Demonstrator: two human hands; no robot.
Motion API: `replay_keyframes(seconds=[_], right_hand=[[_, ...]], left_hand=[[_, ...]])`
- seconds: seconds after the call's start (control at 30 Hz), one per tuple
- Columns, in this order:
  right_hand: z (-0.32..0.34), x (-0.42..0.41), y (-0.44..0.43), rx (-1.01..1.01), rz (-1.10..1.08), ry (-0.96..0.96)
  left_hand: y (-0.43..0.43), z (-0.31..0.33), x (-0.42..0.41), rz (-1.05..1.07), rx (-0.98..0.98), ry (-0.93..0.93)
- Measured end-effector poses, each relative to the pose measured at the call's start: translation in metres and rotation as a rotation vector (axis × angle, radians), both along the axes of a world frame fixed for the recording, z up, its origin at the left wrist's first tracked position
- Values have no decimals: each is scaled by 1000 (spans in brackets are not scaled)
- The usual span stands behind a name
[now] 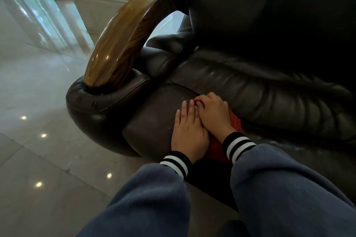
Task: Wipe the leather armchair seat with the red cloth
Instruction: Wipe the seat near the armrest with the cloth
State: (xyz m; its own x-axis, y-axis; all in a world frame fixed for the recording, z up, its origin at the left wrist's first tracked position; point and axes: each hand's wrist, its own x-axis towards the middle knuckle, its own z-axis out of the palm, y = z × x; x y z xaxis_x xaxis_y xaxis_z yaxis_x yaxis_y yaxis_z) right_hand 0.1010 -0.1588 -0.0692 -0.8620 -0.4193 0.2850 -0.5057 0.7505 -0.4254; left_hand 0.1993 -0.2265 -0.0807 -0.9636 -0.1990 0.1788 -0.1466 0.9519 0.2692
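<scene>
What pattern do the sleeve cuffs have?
The sleeve cuffs are black with white stripes; head view.

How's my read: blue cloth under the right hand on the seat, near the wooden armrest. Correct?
No: the head view shows the cloth is red, not blue. It lies under the right hand on the seat, near the wooden armrest.

One armchair (250,86), seemingly one cloth (217,150), two hands (189,134) (213,115)

Dark leather armchair seat (154,113), beside the wooden armrest (119,48), carries a red cloth (236,121) near its front edge. Hands on it: left hand (187,134) flat on bare leather nearer the armrest, right hand (213,113) on the cloth, fingers curled. Chair stands on glossy floor (38,82).
</scene>
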Motion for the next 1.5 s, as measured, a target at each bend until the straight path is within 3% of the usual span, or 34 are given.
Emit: replay_keyframes(seconds=[0.33, 0.77, 1.1, 1.5], right_hand=[[-7, -40, -29, -6, -45, -13], [-8, -68, -70, 90, -103, 50], [3, -40, -63, 121, -61, -72], [9, 29, -43, 126, 80, 96]], left_hand=[[-36, 10, -40, -80, -51, -117], [-81, 16, -79, -139, 34, -262], [-81, 28, -58, -177, 41, -358], [-52, 12, 20, -41, 11, -192]])
